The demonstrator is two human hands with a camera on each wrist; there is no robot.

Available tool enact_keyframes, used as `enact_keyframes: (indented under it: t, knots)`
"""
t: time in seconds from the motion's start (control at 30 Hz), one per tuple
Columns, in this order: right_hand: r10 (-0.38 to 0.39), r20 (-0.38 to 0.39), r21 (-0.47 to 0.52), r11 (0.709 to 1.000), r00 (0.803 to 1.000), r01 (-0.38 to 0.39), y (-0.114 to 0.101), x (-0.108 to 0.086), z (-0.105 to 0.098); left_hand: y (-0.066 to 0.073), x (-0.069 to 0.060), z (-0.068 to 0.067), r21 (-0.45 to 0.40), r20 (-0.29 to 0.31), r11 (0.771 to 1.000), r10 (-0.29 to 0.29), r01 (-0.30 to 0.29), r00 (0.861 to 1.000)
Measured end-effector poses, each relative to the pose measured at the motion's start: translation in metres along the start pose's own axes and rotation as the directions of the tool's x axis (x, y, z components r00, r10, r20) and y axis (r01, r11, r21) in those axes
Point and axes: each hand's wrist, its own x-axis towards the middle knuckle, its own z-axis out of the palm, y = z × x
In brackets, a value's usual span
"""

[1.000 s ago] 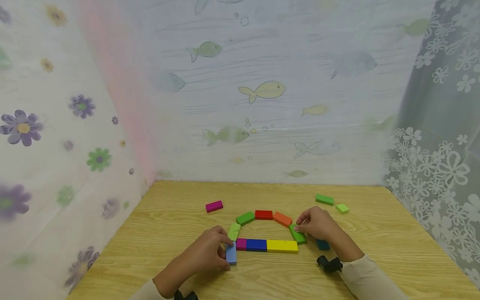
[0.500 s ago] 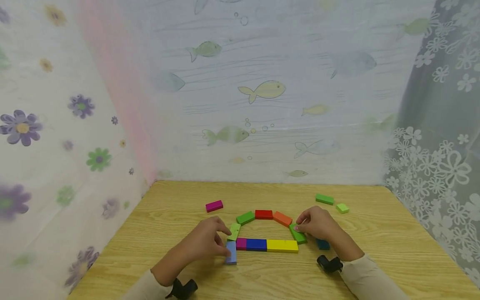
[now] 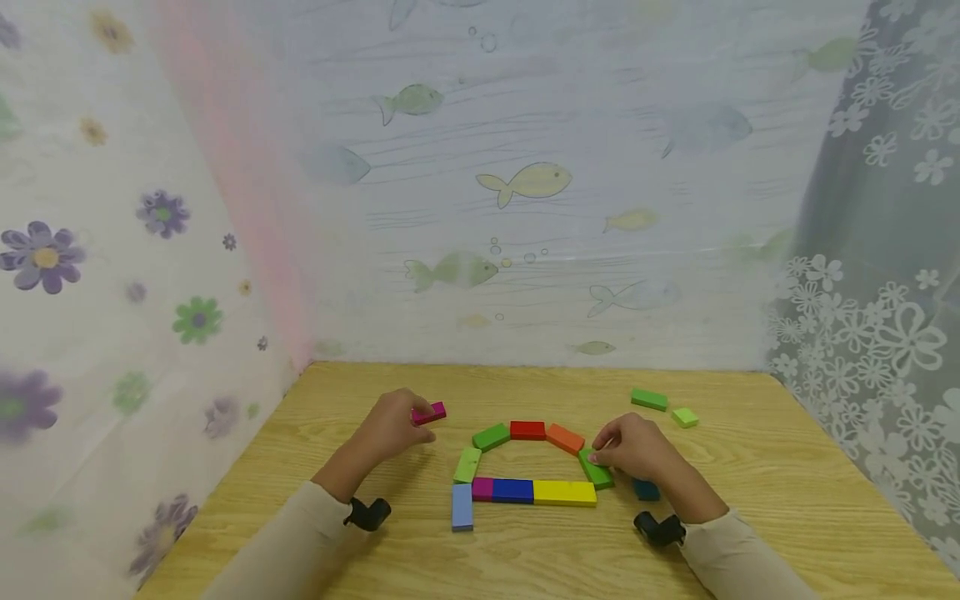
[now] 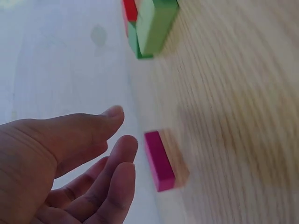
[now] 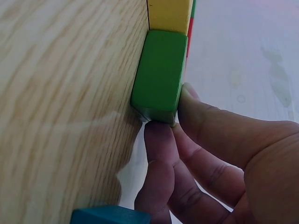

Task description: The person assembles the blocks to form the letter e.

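Note:
In the head view my left hand (image 3: 392,427) reaches over a loose magenta block (image 3: 435,412) at the back left. The left wrist view shows that block (image 4: 159,161) just beyond my parted thumb and fingers, apart from them. My right hand (image 3: 639,452) pinches a green block (image 3: 598,473), which also shows in the right wrist view with my thumb and fingers at its end. That block ends an arc made of an orange (image 3: 565,438), a red (image 3: 527,430), a green (image 3: 491,437) and a light green block (image 3: 468,465).
Below the arc runs a row of a magenta (image 3: 483,489), a blue (image 3: 513,491) and a yellow block (image 3: 565,493). A light blue block (image 3: 462,507) stands at its left end. A teal block (image 3: 647,491), a green block (image 3: 649,399) and a lime block (image 3: 685,417) lie at the right.
My left hand has let go of the light blue block and moved up and left to the loose magenta block. My right hand stays on the green block.

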Motion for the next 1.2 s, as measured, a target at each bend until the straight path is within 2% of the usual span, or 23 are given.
enact_keyframes:
  t: [0.1,0.33,0.67,0.93,1.2]
  knots:
    - [-0.004,-0.005,-0.002,1.0,1.0,0.004,0.0,0.0,0.0,-0.009,0.012,0.001,0.048,-0.024,0.998,-0.03,0.031,0.999]
    - [-0.022,-0.019,-0.021,1.0,1.0,0.021,-0.001,-0.001,0.0,-0.024,0.03,0.005,0.079,-0.01,0.994,-0.074,0.074,0.997]
    - [-0.02,-0.021,-0.028,0.999,1.0,0.02,-0.001,-0.001,0.0,-0.031,0.046,0.011,0.173,0.042,0.982,-0.078,0.07,0.996]
    - [-0.018,-0.023,-0.019,1.0,1.0,0.018,-0.001,0.0,0.001,-0.033,0.053,0.014,0.191,0.067,0.981,-0.059,0.045,0.996]
    - [-0.014,-0.021,-0.028,1.0,1.0,0.013,0.0,0.001,0.001,-0.032,0.052,0.014,0.19,0.074,0.981,-0.056,0.042,0.996]
